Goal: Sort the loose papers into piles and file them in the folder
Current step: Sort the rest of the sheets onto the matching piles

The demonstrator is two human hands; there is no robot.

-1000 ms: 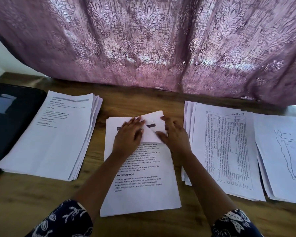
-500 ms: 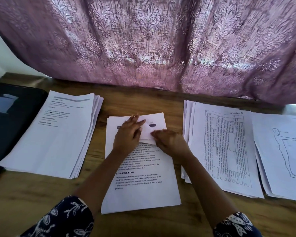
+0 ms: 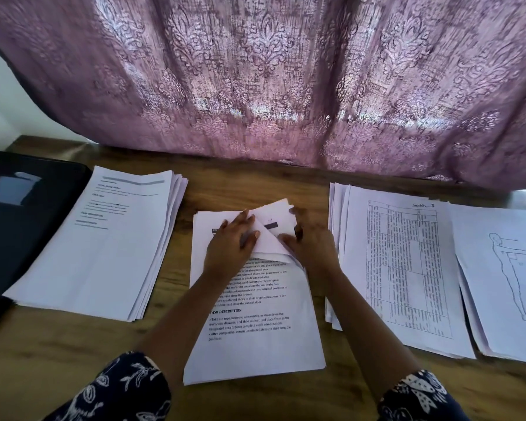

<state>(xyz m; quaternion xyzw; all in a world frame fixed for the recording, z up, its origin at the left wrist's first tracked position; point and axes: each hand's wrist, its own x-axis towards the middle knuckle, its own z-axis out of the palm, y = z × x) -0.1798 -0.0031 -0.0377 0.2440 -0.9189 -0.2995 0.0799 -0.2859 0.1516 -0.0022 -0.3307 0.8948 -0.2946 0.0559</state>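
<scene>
Several paper piles lie on a wooden table [image 3: 43, 344]. On the middle pile [image 3: 255, 344], printed with text, the top sheet's upper part is folded down into a white flap [image 3: 272, 238]. My left hand [image 3: 230, 249] lies flat on the flap's left side, fingers straight. My right hand [image 3: 312, 247] rests on the flap's right edge, thumb on the paper. A second pile [image 3: 104, 253] lies to the left. To the right are a pile topped by a table sheet [image 3: 401, 268] and one topped by a figure drawing [image 3: 504, 284]. A black folder [image 3: 19, 238] lies at the far left.
A purple patterned curtain [image 3: 271, 86] hangs along the table's far edge, its hem touching the wood. The left pile overlaps the folder's right edge. Bare wood shows between the piles and along the near edge.
My right hand slid left along the fold, then back to the flap's right edge. My left hand stayed on the flap.
</scene>
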